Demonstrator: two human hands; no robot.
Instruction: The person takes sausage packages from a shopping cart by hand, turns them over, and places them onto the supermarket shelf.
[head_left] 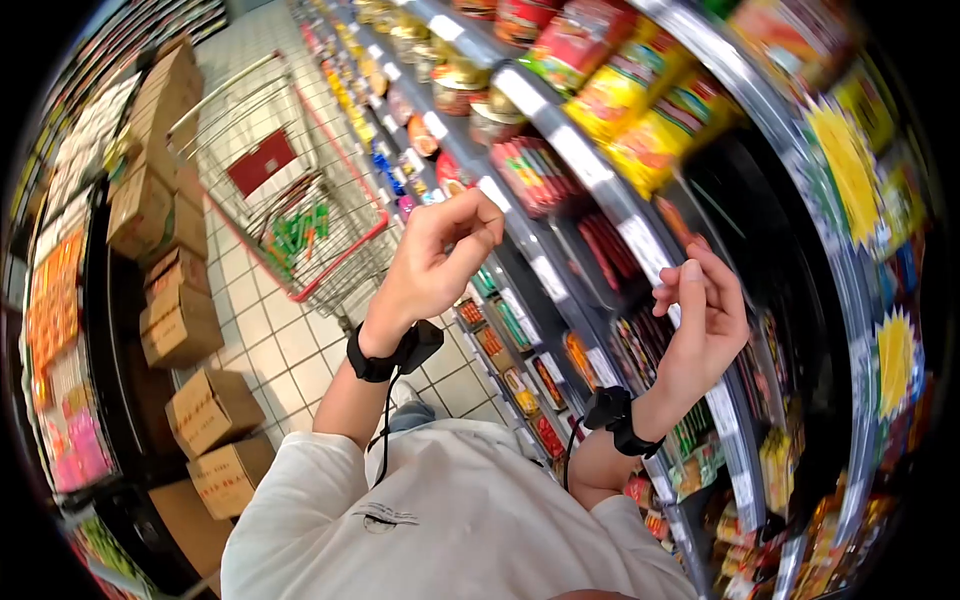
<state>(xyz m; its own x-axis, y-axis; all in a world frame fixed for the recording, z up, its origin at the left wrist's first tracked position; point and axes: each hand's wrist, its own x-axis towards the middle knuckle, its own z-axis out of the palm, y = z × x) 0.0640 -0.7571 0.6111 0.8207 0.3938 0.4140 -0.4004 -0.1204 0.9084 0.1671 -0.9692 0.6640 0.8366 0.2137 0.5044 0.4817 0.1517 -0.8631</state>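
Note:
My left hand is raised in front of the shelves, its fingers curled in and the thumb close to the forefinger. Nothing shows in it. To the right, my right hand reaches up to a shelf edge, with fingers bent and thumb and forefinger drawn together. A slim reddish-brown stick-shaped snack meets those fingertips and looks pinched there. Close by are a dark shelf bin and yellow snack bags. Red packs of sticks stand in a tray between the hands.
A wire shopping cart with a red front rim stands on the tiled aisle, holding several green and orange packs. Cardboard boxes line the left side beside a display. Tall shelves of packaged food run along the right.

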